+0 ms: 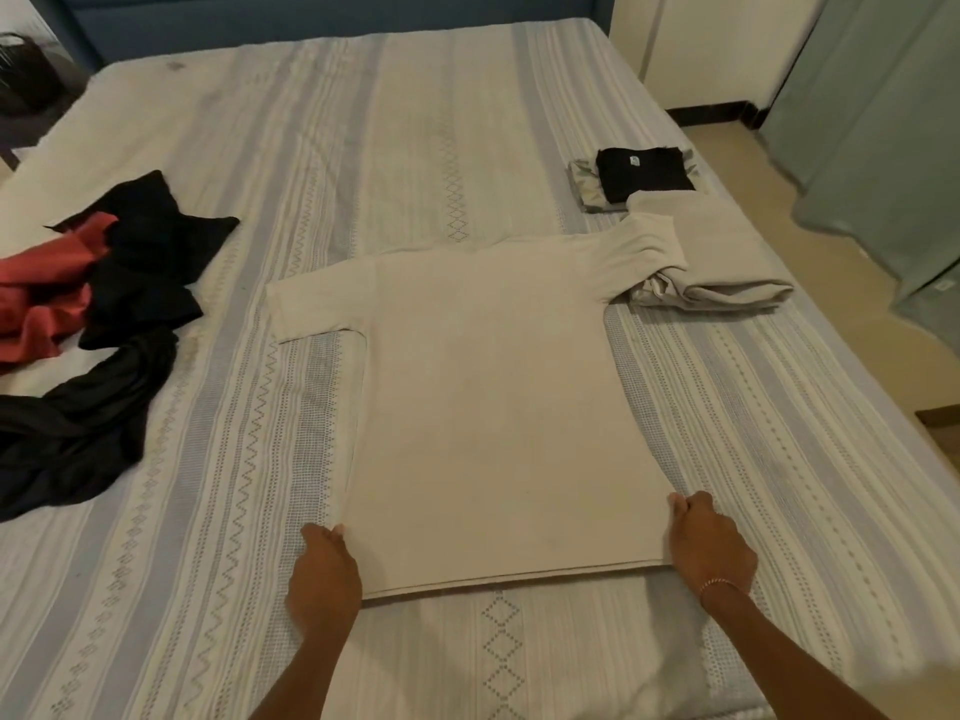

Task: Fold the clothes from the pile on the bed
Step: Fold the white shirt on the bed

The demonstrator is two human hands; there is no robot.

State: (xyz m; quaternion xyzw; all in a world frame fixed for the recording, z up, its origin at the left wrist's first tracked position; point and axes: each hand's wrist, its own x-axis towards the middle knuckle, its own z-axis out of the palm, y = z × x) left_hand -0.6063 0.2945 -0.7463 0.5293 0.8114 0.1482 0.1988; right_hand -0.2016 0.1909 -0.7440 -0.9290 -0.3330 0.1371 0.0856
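Note:
A cream T-shirt (493,387) lies spread flat on the striped bed (363,122), collar away from me, hem toward me. My left hand (322,579) grips the hem's left corner and my right hand (709,543) grips its right corner, fingers curled round the fabric's edge. The shirt's right sleeve lies over a folded beige garment (727,262). A loose pile of black clothes (130,283) and red cloth (47,288) sits at the left of the bed.
A folded black garment (644,174) rests on folded grey cloth at the bed's far right edge. A blue headboard (311,18) runs along the top. Green curtains (883,122) hang at the right beside the floor.

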